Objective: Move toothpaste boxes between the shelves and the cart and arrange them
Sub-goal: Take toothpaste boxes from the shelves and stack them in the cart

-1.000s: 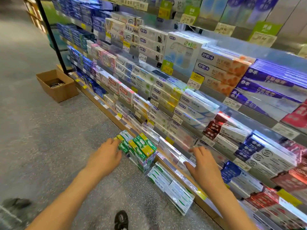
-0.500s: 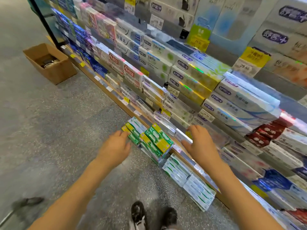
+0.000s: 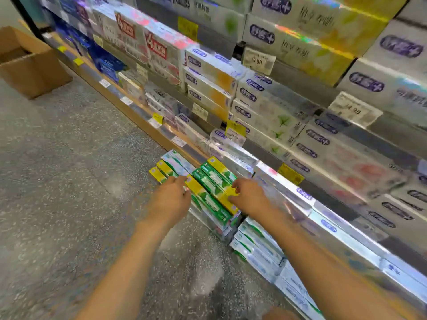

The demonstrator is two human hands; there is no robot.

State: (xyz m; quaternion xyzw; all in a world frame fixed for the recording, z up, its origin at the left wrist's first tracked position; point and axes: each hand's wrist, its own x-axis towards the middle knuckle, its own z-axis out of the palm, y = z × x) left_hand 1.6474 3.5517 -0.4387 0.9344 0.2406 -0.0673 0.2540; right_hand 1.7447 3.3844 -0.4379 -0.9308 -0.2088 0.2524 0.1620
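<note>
- My left hand (image 3: 172, 199) rests at the left side of the stack of green and yellow toothpaste boxes (image 3: 211, 190). The fingers bend a little toward the boxes, but the picture is blurred and I cannot tell if they already grip.
- My right hand (image 3: 250, 197) is at the right side of the same stack. Its fingertips touch the yellow end of the top boxes, and here also I cannot tell if it is a real grasp.
- The stack stands on the grey floor (image 3: 69, 181), just in front of the lowest shelf (image 3: 161, 137). A lower stack (image 3: 168, 168) of similar boxes is just beside it on the left, and white and green boxes (image 3: 258, 248) lie on the floor on the right.
- I judge the step is to take the stack between two hands and lift it.
- To do it well, I should press from both sides equally, with palms flat on the long faces, so that the middle boxes do not slide out.
- I should take the fingers low enough to hold the bottom layer, and lift straight up.
- The near stacks are close, so a careless move could push them over.
- A cardboard carton (image 3: 27, 63) stands open farther left. No cart is visible.
</note>
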